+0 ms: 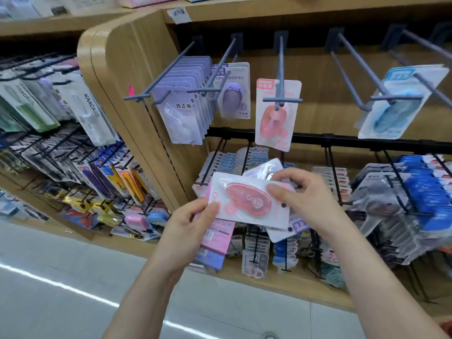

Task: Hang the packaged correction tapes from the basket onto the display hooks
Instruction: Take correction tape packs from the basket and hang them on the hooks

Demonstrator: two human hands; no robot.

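While the wooden shelf unit (117,77) is being faced in the head view, a pink correction tape pack (247,204) is being held crosswise in front of the lower rows, well below the grey display hooks (281,69). Its left end is being gripped by the left hand (188,221), the thumb being pressed onto the front of the card and the other fingers being kept behind it, out of sight. Further packs (216,237), pink and lilac, are being held in the same hand behind the first one, fanned downward. The right end of the pink pack is being pinched by the right hand (300,199), the thumb being laid on the front beside the tape body and the fingers being curled over the top edge. A white-and-lilac pack (283,232) is being shown just under the right hand; which hand is holding it cannot be told. On the hooks above, a lilac stack (181,111) is being carried at the left, a purple pack (234,94) beside it, a single hung pink pack (276,116) on the middle hook, and a blue pack (396,106) at the right. Below the black rail (342,139), crowded rows of other packs (420,192) are being carried on black pegs.
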